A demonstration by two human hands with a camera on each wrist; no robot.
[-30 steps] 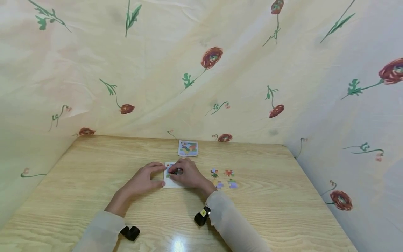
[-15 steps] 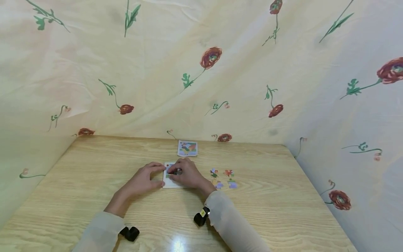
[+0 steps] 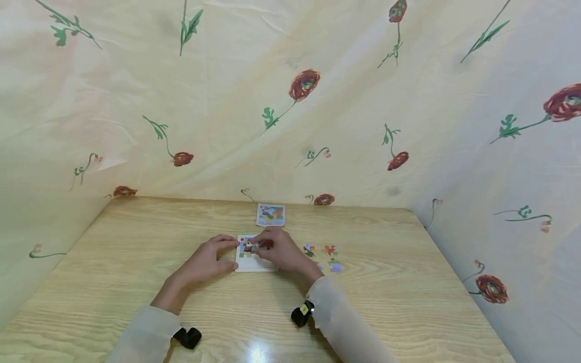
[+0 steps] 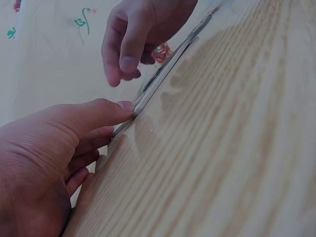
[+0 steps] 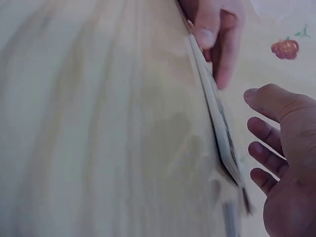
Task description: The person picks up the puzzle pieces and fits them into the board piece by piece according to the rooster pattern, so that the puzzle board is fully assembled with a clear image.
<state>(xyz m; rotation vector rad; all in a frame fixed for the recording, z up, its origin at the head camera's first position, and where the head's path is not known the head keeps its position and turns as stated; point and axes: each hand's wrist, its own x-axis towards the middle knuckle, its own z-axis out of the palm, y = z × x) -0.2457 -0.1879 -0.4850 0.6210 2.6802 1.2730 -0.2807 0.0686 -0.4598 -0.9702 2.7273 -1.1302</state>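
A white puzzle board [image 3: 255,265] lies on the table, with joined colourful jigsaw pieces [image 3: 245,247] in its upper left part. My left hand [image 3: 206,260] holds the board by its left side, thumb at the near corner and fingers at the far one. Over the board's right half is my right hand [image 3: 281,249], hiding what lies below it. In the right wrist view, the thumb and fingers of this right hand [image 5: 291,133] stand apart with nothing between them. A dark red patch shows past its fingers in the head view; I cannot tell what it is.
Several loose jigsaw pieces [image 3: 330,250] lie right of the board, one partly behind my right wrist. A square picture card [image 3: 271,215] with a colourful design lies beyond the board. Flowered cloth [image 3: 218,101] hangs at the table's back and sides.
My right hand has drawn back to the right, uncovering more of the joined pieces, and its forearm has shifted right. The left hand stays at the board's left side.
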